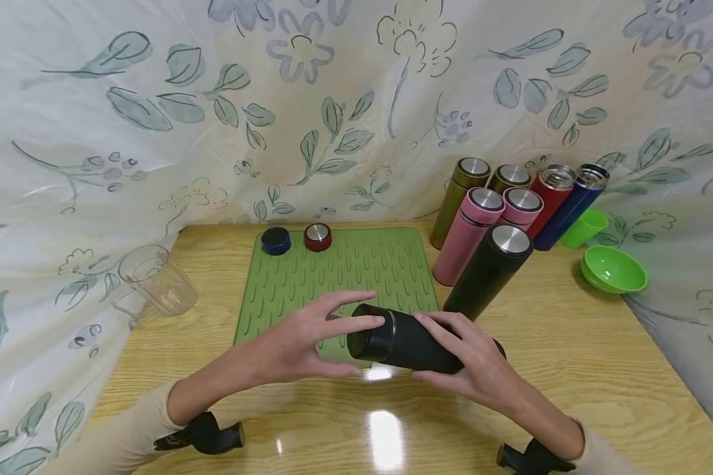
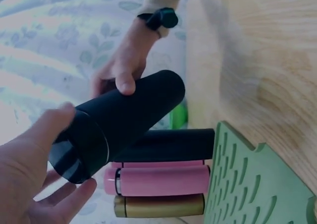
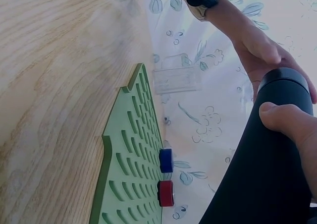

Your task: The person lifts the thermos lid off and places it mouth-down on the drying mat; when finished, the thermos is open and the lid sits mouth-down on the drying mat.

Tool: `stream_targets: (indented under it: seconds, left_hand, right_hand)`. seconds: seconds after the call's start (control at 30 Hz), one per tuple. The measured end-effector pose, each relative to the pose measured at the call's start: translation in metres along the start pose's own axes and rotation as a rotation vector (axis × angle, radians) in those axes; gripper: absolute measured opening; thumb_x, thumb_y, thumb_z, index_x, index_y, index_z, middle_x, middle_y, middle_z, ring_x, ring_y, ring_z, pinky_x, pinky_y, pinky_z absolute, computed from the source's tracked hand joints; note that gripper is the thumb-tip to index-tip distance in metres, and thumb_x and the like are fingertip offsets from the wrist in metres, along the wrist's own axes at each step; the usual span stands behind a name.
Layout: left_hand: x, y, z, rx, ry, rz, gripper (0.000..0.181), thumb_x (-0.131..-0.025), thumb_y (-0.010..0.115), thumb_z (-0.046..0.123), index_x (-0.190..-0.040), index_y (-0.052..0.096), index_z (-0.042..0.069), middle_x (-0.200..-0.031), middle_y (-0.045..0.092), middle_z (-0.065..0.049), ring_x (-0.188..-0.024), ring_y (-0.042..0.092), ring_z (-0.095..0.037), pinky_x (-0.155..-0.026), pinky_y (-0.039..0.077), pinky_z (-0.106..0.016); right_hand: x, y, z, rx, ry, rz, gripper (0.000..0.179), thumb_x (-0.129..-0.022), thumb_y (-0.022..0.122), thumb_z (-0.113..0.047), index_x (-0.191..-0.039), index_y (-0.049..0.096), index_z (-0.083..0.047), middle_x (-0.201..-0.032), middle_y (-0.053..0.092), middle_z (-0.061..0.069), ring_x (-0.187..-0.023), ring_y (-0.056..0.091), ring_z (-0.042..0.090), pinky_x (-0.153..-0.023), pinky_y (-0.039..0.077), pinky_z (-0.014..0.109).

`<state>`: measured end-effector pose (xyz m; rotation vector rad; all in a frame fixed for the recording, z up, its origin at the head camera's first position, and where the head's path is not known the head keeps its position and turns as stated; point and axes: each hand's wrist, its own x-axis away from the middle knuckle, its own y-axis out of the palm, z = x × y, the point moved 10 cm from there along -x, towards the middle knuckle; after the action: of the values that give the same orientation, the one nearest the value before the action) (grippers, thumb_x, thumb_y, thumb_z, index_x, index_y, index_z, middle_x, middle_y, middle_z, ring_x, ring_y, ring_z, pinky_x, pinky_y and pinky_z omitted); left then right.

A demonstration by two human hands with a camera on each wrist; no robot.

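Note:
My right hand [image 1: 472,359] grips the body of a black thermos bottle [image 1: 418,340], which lies tilted sideways over the near edge of the green mat [image 1: 344,277]. At the bottle's left end is its black cap [image 1: 371,333], set off from the body by a thin shiny ring. My left hand [image 1: 309,336] is at that cap, thumb and fingers spread apart around it. In the left wrist view, the left thumb [image 2: 57,122] overlaps the cap's edge, and the other fingers lie on its opposite side. The right thumb [image 3: 282,117] presses along the body in the right wrist view.
A blue lid [image 1: 276,241] and a red lid [image 1: 317,237] sit on the mat's far edge. Thermos bottles cluster at right: black [image 1: 490,270], pink [image 1: 469,234], gold [image 1: 460,198], lidless red [image 1: 551,198] and blue [image 1: 573,204]. Beyond are a green cup [image 1: 583,229] and bowl [image 1: 614,269]; a clear mug [image 1: 166,284] stands left.

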<state>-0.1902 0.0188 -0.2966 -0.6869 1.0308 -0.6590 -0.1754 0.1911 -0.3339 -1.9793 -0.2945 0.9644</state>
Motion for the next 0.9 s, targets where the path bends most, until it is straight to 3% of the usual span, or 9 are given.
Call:
stream_targets:
  seconds: [0.13, 0.33, 0.6, 0.73, 0.9]
  left_hand:
    - [0.0006, -0.0002, -0.0009, 0.002, 0.0, -0.004, 0.064, -0.079, 0.081, 0.031, -0.136, 0.055, 0.017, -0.139, 0.053, -0.011, -0.125, 0.056, -0.022, -0.097, 0.055, -0.03]
    - [0.002, 0.0032, -0.0027, 0.01, -0.026, -0.039, 0.07, -0.077, 0.082, 0.031, -0.139, 0.052, 0.019, -0.145, 0.048, -0.012, -0.129, 0.053, -0.024, -0.098, 0.054, -0.035]
    - [0.0018, 0.0031, -0.0014, -0.012, -0.03, -0.035, 0.067, -0.079, 0.08, 0.032, -0.139, 0.052, 0.019, -0.146, 0.047, -0.012, -0.13, 0.052, -0.025, -0.1, 0.053, -0.038]
    - [0.003, 0.0032, -0.0032, 0.015, -0.06, -0.04, 0.065, -0.08, 0.08, 0.03, -0.138, 0.053, 0.02, -0.144, 0.049, -0.01, -0.12, 0.06, -0.019, -0.094, 0.056, -0.03]
    - [0.0043, 0.0046, -0.0032, 0.01, -0.063, -0.048, 0.067, -0.08, 0.08, 0.03, -0.14, 0.051, 0.021, -0.147, 0.045, -0.01, -0.126, 0.056, -0.022, -0.098, 0.054, -0.035]
  right_hand:
    - [0.0, 0.001, -0.0005, -0.001, -0.006, -0.002, 0.072, -0.085, 0.063, -0.057, -0.138, 0.054, -0.01, -0.126, 0.059, 0.008, -0.109, 0.057, 0.018, -0.079, 0.053, 0.024]
    - [0.0004, 0.0026, -0.0005, 0.001, -0.004, 0.001, 0.073, -0.083, 0.066, -0.057, -0.138, 0.054, -0.01, -0.126, 0.059, 0.008, -0.108, 0.057, 0.017, -0.077, 0.054, 0.026]
    - [0.0009, 0.0034, 0.0011, -0.011, 0.004, 0.002, 0.073, -0.082, 0.069, -0.054, -0.138, 0.054, -0.01, -0.126, 0.059, 0.008, -0.109, 0.057, 0.017, -0.078, 0.054, 0.025]
    - [0.0021, 0.0058, 0.002, -0.013, 0.011, -0.01, 0.073, -0.082, 0.068, -0.055, -0.139, 0.053, -0.012, -0.127, 0.059, 0.007, -0.111, 0.056, 0.017, -0.078, 0.056, 0.027]
    - [0.0026, 0.0061, 0.0025, -0.012, 0.016, -0.005, 0.074, -0.081, 0.072, -0.052, -0.139, 0.053, -0.012, -0.127, 0.059, 0.006, -0.11, 0.056, 0.016, -0.075, 0.057, 0.029]
